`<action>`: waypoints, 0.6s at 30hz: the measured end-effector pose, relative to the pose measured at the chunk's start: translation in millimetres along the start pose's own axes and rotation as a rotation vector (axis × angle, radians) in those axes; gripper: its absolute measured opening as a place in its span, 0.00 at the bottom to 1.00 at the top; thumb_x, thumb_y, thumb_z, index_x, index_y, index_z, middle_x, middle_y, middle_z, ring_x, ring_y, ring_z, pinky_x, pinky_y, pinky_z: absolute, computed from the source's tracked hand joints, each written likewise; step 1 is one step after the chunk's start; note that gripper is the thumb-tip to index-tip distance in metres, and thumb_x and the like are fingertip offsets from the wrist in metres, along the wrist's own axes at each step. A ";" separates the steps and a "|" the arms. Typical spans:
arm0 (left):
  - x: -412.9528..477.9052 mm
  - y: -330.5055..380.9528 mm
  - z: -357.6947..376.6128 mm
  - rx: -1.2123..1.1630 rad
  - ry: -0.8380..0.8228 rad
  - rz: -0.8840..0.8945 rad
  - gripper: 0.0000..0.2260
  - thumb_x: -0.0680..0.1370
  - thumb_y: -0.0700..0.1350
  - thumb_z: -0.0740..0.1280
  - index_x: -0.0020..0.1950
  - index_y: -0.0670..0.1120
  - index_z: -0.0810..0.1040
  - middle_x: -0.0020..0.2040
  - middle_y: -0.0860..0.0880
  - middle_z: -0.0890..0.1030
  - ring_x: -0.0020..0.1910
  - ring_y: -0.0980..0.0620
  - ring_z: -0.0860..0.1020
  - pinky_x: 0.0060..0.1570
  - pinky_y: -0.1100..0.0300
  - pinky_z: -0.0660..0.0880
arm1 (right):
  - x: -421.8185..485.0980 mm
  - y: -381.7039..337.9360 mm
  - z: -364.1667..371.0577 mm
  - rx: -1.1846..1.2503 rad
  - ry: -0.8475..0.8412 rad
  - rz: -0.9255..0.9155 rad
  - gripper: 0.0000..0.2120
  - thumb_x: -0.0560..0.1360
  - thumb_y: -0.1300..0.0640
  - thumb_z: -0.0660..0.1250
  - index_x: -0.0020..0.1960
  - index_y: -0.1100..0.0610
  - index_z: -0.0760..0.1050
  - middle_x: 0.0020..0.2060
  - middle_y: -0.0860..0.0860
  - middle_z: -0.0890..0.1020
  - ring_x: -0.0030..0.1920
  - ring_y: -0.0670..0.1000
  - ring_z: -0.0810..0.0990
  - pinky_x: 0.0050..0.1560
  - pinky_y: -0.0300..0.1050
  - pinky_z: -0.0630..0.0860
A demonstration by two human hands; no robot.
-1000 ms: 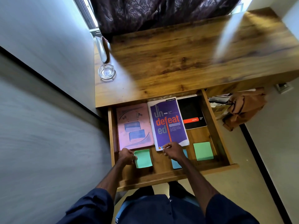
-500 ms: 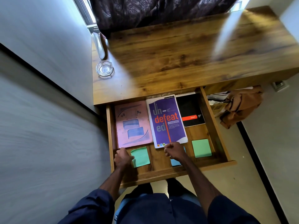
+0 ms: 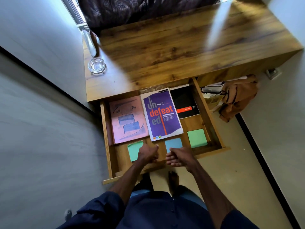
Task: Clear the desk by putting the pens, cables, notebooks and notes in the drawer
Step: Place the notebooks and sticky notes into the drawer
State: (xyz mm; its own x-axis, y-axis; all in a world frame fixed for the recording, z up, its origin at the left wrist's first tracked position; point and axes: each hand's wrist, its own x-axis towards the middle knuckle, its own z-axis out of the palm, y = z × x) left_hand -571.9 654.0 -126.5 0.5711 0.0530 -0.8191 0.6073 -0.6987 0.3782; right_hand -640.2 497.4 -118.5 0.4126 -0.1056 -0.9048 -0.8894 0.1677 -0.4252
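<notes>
The wooden drawer [image 3: 105, 138] under the desk [image 3: 165, 47] stands open. Inside lie a pink notebook [image 3: 127, 119], a purple "undefeated" notebook [image 3: 161, 114] and a black notebook [image 3: 184, 103]. In front of them sit a green sticky pad [image 3: 134, 151], a blue pad [image 3: 173, 143] and another green pad [image 3: 197, 138]. My left hand [image 3: 147, 155] is curled over the drawer's front part, beside the left green pad, thumb out. My right hand [image 3: 179, 157] is curled at the front rim, just below the blue pad. Neither hand holds a visible object.
A glass ashtray [image 3: 96, 65] and a tall glass vase [image 3: 90, 42] stand at the desk's far left corner. A dark curtain [image 3: 140, 9] hangs behind the desk. A brown cloth [image 3: 237, 96] lies heaped right of the drawer. A wall runs along the left.
Both hands have drawn back from the purple notebook and the pads toward the drawer's front rim and come closer together. The blue pad is now uncovered.
</notes>
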 end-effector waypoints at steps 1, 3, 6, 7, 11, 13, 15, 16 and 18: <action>-6.5 -1.9 4.8 -0.043 -0.087 -0.067 0.20 0.81 0.57 0.65 0.48 0.38 0.80 0.38 0.44 0.85 0.27 0.50 0.83 0.30 0.58 0.82 | -3.1 5.0 -5.2 -0.042 -0.046 0.052 0.19 0.81 0.49 0.65 0.51 0.64 0.83 0.42 0.58 0.88 0.46 0.58 0.88 0.45 0.46 0.83; -21.1 -10.3 12.7 -0.093 -0.291 -0.198 0.23 0.82 0.58 0.62 0.55 0.37 0.77 0.41 0.41 0.85 0.31 0.49 0.85 0.27 0.61 0.79 | -7.5 15.4 -12.3 -0.141 -0.120 0.140 0.24 0.81 0.45 0.63 0.53 0.67 0.82 0.42 0.60 0.88 0.48 0.60 0.88 0.42 0.45 0.84; -36.0 -30.6 22.9 -0.128 -0.481 -0.343 0.30 0.81 0.62 0.61 0.63 0.34 0.77 0.48 0.37 0.86 0.48 0.42 0.87 0.38 0.56 0.83 | -14.4 31.4 -14.2 -0.198 -0.143 0.199 0.28 0.80 0.41 0.64 0.64 0.65 0.73 0.48 0.64 0.85 0.45 0.60 0.87 0.42 0.46 0.85; -38.8 -37.3 28.1 -0.179 -0.495 -0.369 0.32 0.81 0.62 0.61 0.65 0.33 0.75 0.52 0.35 0.85 0.53 0.40 0.85 0.42 0.55 0.83 | -14.8 38.1 -14.0 -0.161 -0.127 0.178 0.27 0.79 0.41 0.65 0.69 0.61 0.70 0.55 0.64 0.83 0.49 0.59 0.86 0.47 0.48 0.85; -51.8 -48.3 49.2 -0.730 -0.426 -0.388 0.24 0.80 0.58 0.66 0.68 0.43 0.67 0.67 0.30 0.73 0.63 0.34 0.78 0.59 0.44 0.79 | -14.0 47.0 -13.4 0.360 -0.132 0.094 0.31 0.78 0.46 0.69 0.77 0.55 0.64 0.77 0.58 0.63 0.73 0.62 0.67 0.72 0.57 0.70; -53.8 -48.8 55.2 -1.062 -0.356 -0.394 0.24 0.79 0.57 0.68 0.67 0.49 0.64 0.70 0.31 0.68 0.66 0.32 0.75 0.61 0.43 0.78 | -16.6 41.1 -13.1 0.620 -0.187 0.101 0.32 0.78 0.46 0.68 0.77 0.56 0.63 0.75 0.61 0.66 0.74 0.62 0.67 0.75 0.57 0.66; -52.2 -46.8 53.9 -1.310 -0.284 -0.390 0.27 0.77 0.58 0.69 0.68 0.43 0.67 0.68 0.32 0.69 0.66 0.32 0.74 0.65 0.41 0.76 | -20.9 35.3 -12.3 0.773 -0.214 0.091 0.30 0.76 0.44 0.68 0.73 0.57 0.68 0.66 0.61 0.77 0.66 0.61 0.76 0.70 0.57 0.71; -51.4 -44.6 51.6 -1.396 -0.277 -0.374 0.27 0.77 0.58 0.68 0.67 0.41 0.69 0.67 0.33 0.71 0.66 0.33 0.74 0.67 0.39 0.73 | -22.4 33.9 -11.6 0.812 -0.214 0.078 0.28 0.76 0.43 0.68 0.71 0.57 0.70 0.62 0.61 0.80 0.63 0.61 0.78 0.66 0.57 0.73; -47.8 -41.4 46.4 -1.520 -0.278 -0.338 0.24 0.77 0.60 0.67 0.63 0.42 0.73 0.66 0.34 0.74 0.68 0.33 0.74 0.71 0.34 0.67 | -23.1 32.5 -9.2 0.873 -0.211 0.047 0.27 0.76 0.42 0.67 0.68 0.56 0.72 0.59 0.61 0.81 0.62 0.61 0.79 0.65 0.59 0.75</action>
State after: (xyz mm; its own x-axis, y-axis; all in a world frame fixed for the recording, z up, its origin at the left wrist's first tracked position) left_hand -649.9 647.3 -123.1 0.2888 -0.1947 -0.9374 0.7416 0.6648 0.0904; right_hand -680.4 496.3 -111.2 0.4841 0.0881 -0.8706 -0.4758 0.8615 -0.1774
